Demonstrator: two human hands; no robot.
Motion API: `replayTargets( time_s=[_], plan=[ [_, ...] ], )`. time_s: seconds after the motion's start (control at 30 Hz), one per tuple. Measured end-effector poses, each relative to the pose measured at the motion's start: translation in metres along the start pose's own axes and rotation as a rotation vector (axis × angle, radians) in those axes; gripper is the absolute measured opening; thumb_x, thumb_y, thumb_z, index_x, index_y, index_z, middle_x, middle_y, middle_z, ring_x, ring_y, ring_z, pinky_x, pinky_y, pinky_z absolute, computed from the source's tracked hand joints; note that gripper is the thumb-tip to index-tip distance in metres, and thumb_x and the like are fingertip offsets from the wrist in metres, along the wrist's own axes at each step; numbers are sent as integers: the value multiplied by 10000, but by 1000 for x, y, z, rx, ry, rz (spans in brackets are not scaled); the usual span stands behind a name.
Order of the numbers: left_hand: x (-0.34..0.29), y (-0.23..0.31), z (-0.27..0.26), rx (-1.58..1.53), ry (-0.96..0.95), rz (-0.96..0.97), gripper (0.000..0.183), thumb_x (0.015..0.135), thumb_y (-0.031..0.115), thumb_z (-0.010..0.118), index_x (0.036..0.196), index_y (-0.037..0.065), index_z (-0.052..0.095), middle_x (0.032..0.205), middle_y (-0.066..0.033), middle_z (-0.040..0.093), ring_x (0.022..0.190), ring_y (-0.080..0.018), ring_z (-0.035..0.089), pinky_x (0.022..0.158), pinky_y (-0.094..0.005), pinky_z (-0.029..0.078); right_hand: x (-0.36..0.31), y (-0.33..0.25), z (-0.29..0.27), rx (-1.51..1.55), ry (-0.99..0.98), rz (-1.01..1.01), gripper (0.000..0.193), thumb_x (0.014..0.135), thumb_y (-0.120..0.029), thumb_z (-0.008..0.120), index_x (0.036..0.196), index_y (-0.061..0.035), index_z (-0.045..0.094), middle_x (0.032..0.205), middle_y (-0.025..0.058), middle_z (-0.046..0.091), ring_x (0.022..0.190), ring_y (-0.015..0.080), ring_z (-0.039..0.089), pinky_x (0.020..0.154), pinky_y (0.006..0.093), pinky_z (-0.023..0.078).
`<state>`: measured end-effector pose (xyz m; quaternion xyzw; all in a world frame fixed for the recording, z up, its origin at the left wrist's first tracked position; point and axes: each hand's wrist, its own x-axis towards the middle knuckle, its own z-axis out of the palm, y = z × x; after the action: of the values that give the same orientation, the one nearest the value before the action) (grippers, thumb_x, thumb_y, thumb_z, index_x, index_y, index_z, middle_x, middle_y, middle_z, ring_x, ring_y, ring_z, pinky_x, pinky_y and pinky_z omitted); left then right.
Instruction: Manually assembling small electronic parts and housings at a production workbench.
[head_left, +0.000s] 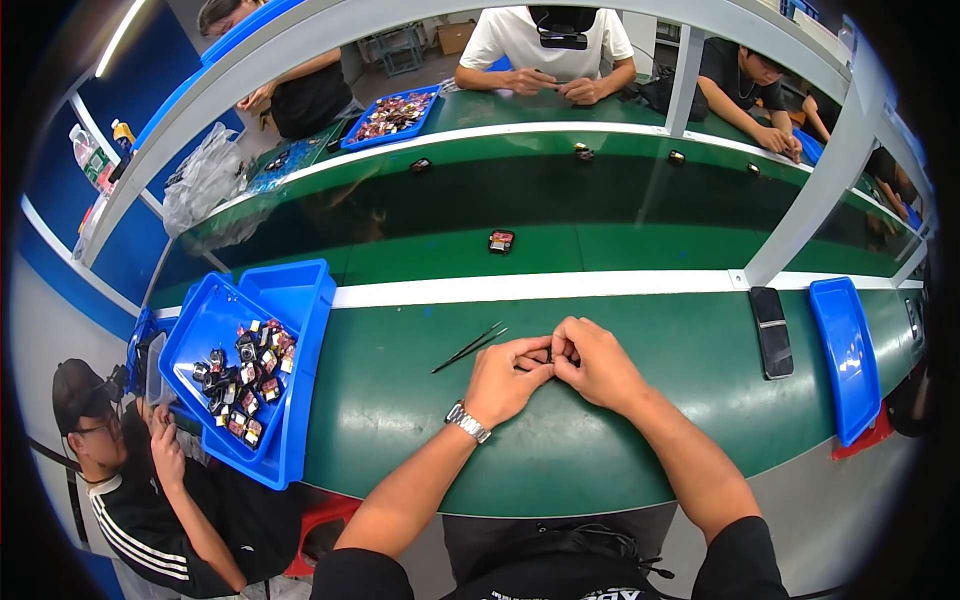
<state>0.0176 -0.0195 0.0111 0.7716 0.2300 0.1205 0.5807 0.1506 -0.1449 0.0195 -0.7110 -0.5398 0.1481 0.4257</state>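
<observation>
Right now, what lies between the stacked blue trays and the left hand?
In the head view, a dark pair of tweezers lies on the green tabletop between the stacked blue trays and the left hand, nearer the hand.

Tweezers (463, 351) right of stacked trays (317, 325); phone (773, 348) farther right
</observation>
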Motion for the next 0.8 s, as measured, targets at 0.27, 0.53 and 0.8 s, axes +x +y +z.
replayTargets(
  time_s=[0.27,0.53,0.8],
  plan=[
    [0,0,1,13,6,21,396,854,59,728,1237,-29,678,995,-91,770,853,-119,725,766,-254,566,1,3,-3,-4,-15,-26,183,825,-2,682,888,-42,514,837,100,603,814,292,583,716,403,498],
    [-2,5,1,51,16,23,397,836,49,731,1222,-31,684,987,-98,770,853,-125,729,773,-269,570,1,4,-5,-131,0,-220,202,802,-4,711,926,-42,556,867,106,627,859,319,604,747,416,511],
    [0,-2,3,44,53,84,383,820,46,742,1197,-6,697,945,-126,770,832,-193,754,760,-295,574,0,5,-3,-149,-8,-227,201,805,-15,702,906,-52,533,850,104,607,858,323,589,756,425,504]
  ],
)
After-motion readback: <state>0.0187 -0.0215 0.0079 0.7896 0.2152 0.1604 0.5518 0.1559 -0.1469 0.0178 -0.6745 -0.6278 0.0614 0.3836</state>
